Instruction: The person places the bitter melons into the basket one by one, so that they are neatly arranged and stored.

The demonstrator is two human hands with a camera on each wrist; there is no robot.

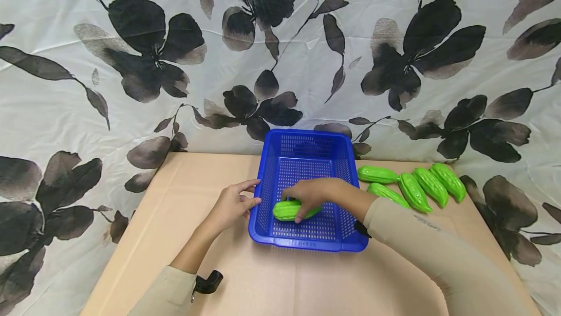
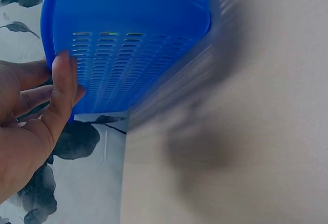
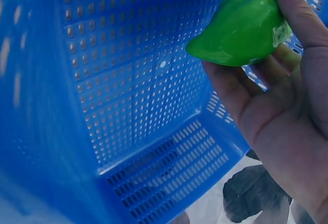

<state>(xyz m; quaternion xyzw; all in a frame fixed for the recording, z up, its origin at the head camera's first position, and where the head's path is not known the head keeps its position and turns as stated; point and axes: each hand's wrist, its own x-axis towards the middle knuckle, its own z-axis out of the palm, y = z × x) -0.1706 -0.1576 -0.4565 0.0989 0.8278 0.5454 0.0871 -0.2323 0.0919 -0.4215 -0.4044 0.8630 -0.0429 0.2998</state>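
In the head view a blue perforated plastic basket (image 1: pixel 308 245) stands on the table. My right hand (image 1: pixel 317 194) reaches inside it and grips a green bitter melon (image 1: pixel 285 211) low over the basket floor. The right wrist view shows this bitter melon (image 3: pixel 241 29) between thumb and fingers, its pointed end sticking out of my right hand (image 3: pixel 282 96). On the left side, my left hand (image 1: pixel 232 204) holds the basket's rim. Seen from the left wrist, the fingers (image 2: pixel 62 78) of that hand bend at the rim, against the basket's slotted outer wall (image 2: pixel 123 55).
Several more green bitter melons (image 1: pixel 414 192) lie on the table (image 1: pixel 210 172) to the right of the basket, close beside it. A white cloth (image 1: pixel 315 63) with dark flowers hangs behind the table, near the basket's far side.
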